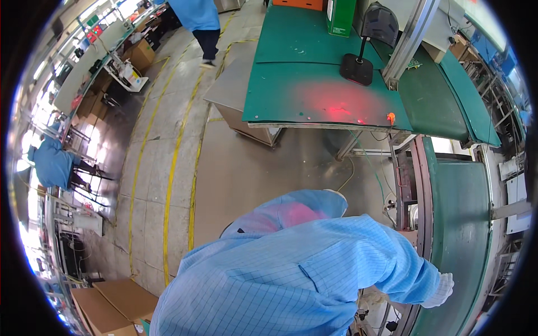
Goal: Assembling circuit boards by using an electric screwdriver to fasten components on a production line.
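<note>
One hand in view: a white-gloved hand point(443, 289) at the end of a light blue sleeve point(358, 252), resting on the near left edge of the green belt point(462, 224); I take it for the right, grip not discernible. Left hand not seen. Black stand point(357, 68) sits on the green desk point(297, 95), far right corner.

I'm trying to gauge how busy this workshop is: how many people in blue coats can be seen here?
3. One bends over in the foreground, reaching toward the green conveyor belt. One walks away at the top. One leans at the benches on the far left. Others may be hidden behind the benches.
</note>
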Demonstrator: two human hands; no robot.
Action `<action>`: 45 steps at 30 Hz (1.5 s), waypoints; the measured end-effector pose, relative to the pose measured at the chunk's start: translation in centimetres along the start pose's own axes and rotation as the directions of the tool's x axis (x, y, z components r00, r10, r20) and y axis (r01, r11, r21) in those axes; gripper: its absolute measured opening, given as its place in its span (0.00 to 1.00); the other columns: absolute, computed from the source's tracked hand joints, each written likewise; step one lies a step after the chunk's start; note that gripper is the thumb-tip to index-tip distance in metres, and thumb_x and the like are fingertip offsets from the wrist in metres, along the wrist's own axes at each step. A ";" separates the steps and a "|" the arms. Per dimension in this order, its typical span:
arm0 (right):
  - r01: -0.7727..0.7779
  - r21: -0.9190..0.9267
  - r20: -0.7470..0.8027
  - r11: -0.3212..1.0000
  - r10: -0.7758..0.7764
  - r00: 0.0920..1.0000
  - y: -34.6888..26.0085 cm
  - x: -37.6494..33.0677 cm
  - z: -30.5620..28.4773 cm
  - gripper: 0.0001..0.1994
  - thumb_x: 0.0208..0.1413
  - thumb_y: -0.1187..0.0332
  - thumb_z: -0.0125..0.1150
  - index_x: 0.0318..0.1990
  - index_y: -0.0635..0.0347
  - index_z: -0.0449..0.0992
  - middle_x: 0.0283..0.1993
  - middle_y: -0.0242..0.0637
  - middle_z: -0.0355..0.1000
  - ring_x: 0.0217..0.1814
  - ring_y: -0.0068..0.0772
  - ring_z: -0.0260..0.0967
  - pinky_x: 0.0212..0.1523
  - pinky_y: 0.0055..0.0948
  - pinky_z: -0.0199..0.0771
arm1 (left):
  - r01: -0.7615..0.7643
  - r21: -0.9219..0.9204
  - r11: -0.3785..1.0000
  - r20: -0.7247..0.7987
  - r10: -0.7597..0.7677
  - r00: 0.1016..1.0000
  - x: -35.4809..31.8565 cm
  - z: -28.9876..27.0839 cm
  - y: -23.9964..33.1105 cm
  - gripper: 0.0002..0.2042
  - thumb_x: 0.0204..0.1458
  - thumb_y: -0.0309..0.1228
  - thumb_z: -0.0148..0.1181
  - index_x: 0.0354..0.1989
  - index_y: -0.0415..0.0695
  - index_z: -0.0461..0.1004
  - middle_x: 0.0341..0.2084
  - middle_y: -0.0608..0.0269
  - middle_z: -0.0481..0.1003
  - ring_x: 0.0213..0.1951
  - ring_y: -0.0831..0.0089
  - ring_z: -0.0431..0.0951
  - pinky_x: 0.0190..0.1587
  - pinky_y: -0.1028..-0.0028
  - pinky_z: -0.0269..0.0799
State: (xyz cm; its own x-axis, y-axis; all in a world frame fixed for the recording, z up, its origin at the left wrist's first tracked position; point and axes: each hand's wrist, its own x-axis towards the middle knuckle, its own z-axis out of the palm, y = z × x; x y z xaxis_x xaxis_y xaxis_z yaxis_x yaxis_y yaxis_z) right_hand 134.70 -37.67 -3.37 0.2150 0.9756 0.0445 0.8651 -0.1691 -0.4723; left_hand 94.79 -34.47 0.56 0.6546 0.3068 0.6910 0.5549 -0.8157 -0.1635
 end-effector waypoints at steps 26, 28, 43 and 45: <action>-0.204 0.667 -0.143 0.716 0.392 0.909 -15.6 -12.3 -0.4 0.23 0.64 0.64 0.42 0.66 0.58 0.60 0.67 0.40 0.60 0.63 0.35 0.62 0.58 0.33 0.64 | 0.163 -0.117 0.980 0.133 -0.147 0.980 5.3 -3.0 3.2 0.19 0.51 0.39 0.53 0.42 0.34 0.77 0.38 0.51 0.74 0.43 0.57 0.73 0.39 0.60 0.63; -0.226 0.823 0.039 0.522 0.345 0.938 -24.0 -9.2 1.7 0.24 0.66 0.63 0.42 0.68 0.59 0.57 0.67 0.39 0.58 0.64 0.34 0.60 0.56 0.32 0.64 | 0.223 -0.109 0.969 0.195 -0.199 0.960 6.0 -2.1 0.2 0.20 0.50 0.41 0.55 0.43 0.37 0.77 0.39 0.50 0.74 0.43 0.58 0.74 0.40 0.58 0.64; -0.141 -0.359 -0.333 0.922 0.015 0.943 -25.1 -15.9 1.8 0.23 0.66 0.53 0.46 0.51 0.66 0.75 0.51 0.49 0.71 0.57 0.44 0.67 0.61 0.36 0.62 | 0.526 -0.658 0.539 0.458 -0.267 0.848 1.7 -12.5 -12.8 0.10 0.44 0.33 0.59 0.31 0.43 0.82 0.29 0.55 0.80 0.34 0.61 0.81 0.40 0.65 0.75; -0.304 -0.207 -0.385 0.930 0.209 0.899 -24.8 -16.7 2.6 0.21 0.66 0.56 0.48 0.50 0.67 0.74 0.50 0.49 0.71 0.54 0.45 0.67 0.57 0.37 0.65 | 0.442 -0.832 -0.336 0.532 -0.256 0.807 -1.0 -12.9 -15.3 0.16 0.41 0.38 0.71 0.37 0.43 0.81 0.30 0.61 0.81 0.33 0.73 0.81 0.37 0.71 0.76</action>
State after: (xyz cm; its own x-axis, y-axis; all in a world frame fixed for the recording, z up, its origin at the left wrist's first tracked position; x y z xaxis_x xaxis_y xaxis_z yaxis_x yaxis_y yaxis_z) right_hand 108.51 -49.41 5.35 0.5481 0.7880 0.2804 0.8328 -0.4830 -0.2705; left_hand 79.02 -28.68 11.46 0.6592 0.7177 0.2245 -0.3242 0.0019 0.9460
